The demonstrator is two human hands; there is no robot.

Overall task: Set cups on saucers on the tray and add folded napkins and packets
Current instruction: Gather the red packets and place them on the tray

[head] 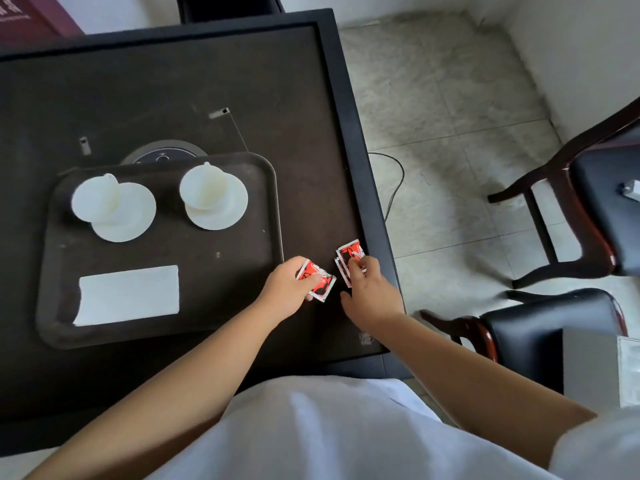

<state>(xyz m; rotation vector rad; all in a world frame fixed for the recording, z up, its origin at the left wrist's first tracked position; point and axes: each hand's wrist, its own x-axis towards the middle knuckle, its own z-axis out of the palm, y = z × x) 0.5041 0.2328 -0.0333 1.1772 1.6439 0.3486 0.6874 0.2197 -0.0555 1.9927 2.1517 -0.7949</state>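
Observation:
A dark tray [239, 271] lies on the black table. Two white cups stand on white saucers at its far side: the left cup [94, 197] on the left saucer [133, 220], the right cup [204, 188] on the right saucer [221, 216]. A folded white napkin [128, 294] lies at the tray's near left. Just right of the tray, my left hand [285, 289] grips a red packet [320, 280]. My right hand [369, 292] has its fingers on a small stack of red packets [348, 254] lying near the table's right edge.
A round dark device [162, 154] sits behind the tray, partly hidden by it. The table's raised black rim [349, 140] runs along the right. Two dark chairs [588, 216] stand on the tiled floor to the right, with a cable [398, 174] beside the table.

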